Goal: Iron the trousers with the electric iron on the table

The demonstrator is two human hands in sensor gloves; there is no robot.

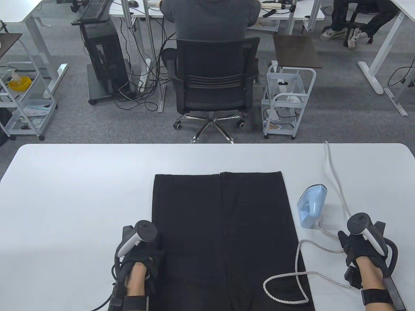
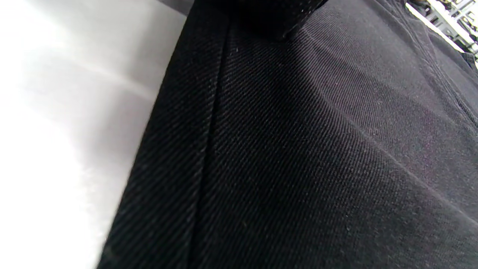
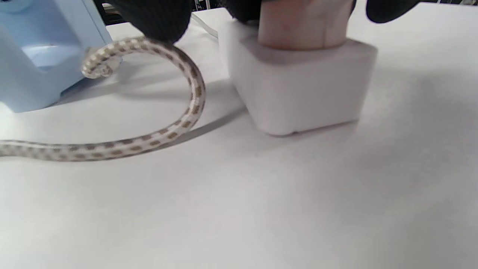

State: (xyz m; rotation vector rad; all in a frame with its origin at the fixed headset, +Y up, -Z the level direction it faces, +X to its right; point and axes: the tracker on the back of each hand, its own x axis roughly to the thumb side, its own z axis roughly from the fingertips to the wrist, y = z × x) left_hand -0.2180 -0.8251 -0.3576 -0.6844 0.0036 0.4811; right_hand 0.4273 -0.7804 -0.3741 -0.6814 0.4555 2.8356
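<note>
Black trousers (image 1: 223, 233) lie flat in the middle of the white table (image 1: 81, 194). My left hand (image 1: 146, 256) rests on their left edge near the front; in the left wrist view the black fabric (image 2: 298, 149) fills the frame. A light-blue iron (image 1: 312, 205) stands on its heel to the right of the trousers. Its braided cord (image 1: 300, 256) loops over the trousers' right edge. My right hand (image 1: 355, 243) lies on the table right of the iron. There bare skin presses on top of a white block (image 3: 302, 89), with a gloved finger (image 3: 153, 18) by the cord (image 3: 186, 112) and the iron (image 3: 41, 56).
A thin white cable (image 1: 337, 184) runs from the table's far edge to my right hand. Beyond the table a person sits on a black office chair (image 1: 212, 74), with a white wire cart (image 1: 285, 97) beside it.
</note>
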